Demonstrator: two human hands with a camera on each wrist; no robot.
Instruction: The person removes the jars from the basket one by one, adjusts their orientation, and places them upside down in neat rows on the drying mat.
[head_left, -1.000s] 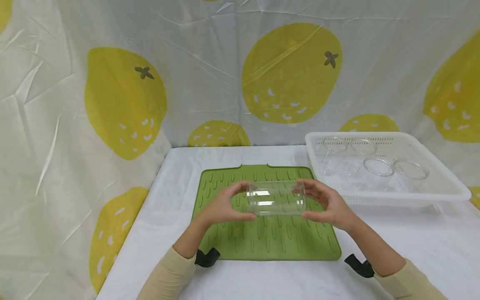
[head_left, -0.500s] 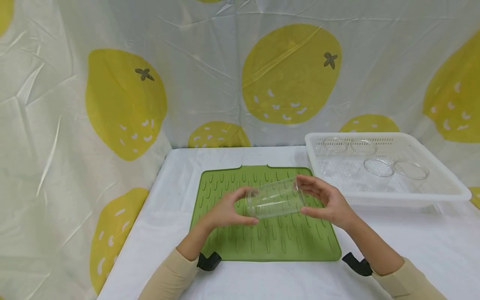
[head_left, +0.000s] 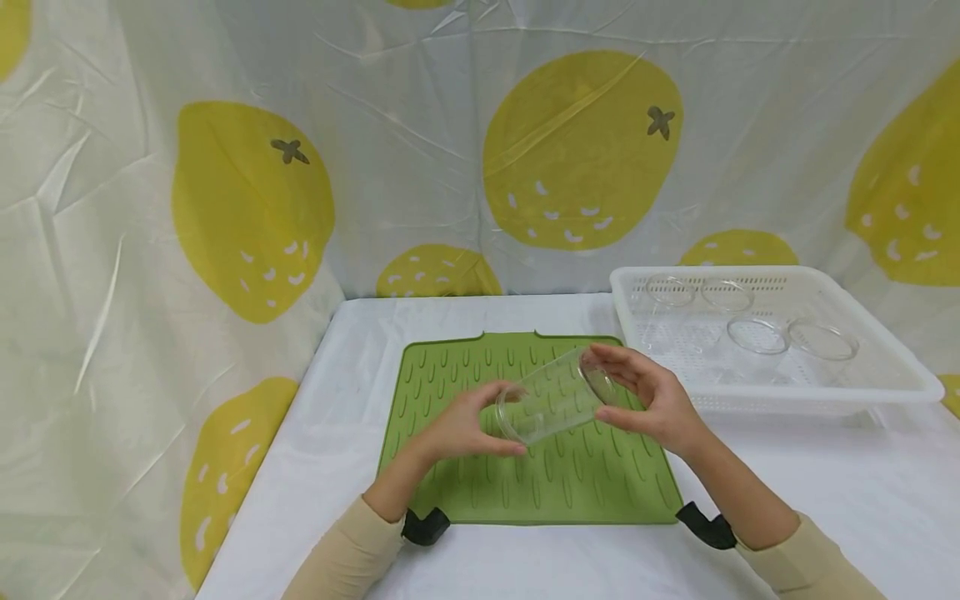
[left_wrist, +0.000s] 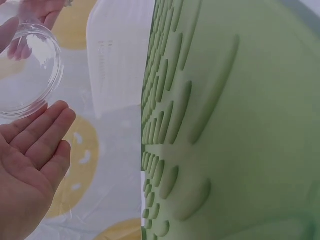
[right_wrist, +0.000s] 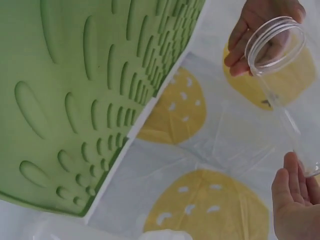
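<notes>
Left hand (head_left: 459,428) and right hand (head_left: 657,403) grip a clear jar (head_left: 553,398) by its ends, long axis slanting near-left to far-right.

Left of the green mat (head_left: 525,492), bare counter (head_left: 315,433) leaves passing room. Over the mat, the tilted clear jar (head_left: 551,402) between left hand (head_left: 467,425) and right hand (head_left: 658,402) blocks the way; the white basket (head_left: 795,392) obstructs the mat's far right.
</notes>
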